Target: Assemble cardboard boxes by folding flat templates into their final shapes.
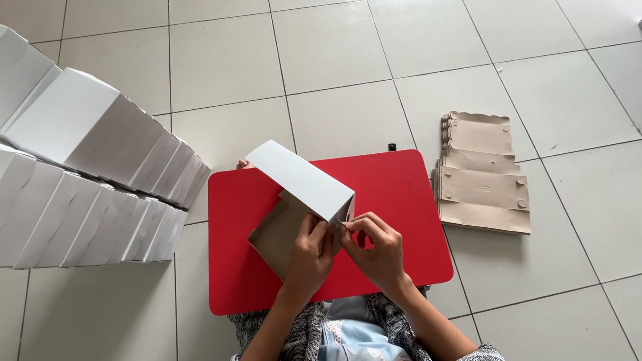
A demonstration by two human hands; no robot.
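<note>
Long rows of finished white boxes (93,180) piled on the floor (334,60) at the left, so lots done already. Red table (401,200) in the middle, with one half-folded box (301,200) on it, lid up, corner not yet tucked. Stack of flat brown cardboard (481,177) on the right, well apart, still to fold. Left hand (309,254) closed on the box wall; right hand (378,251) pinching the corner flap. Nothing in the way.
</note>
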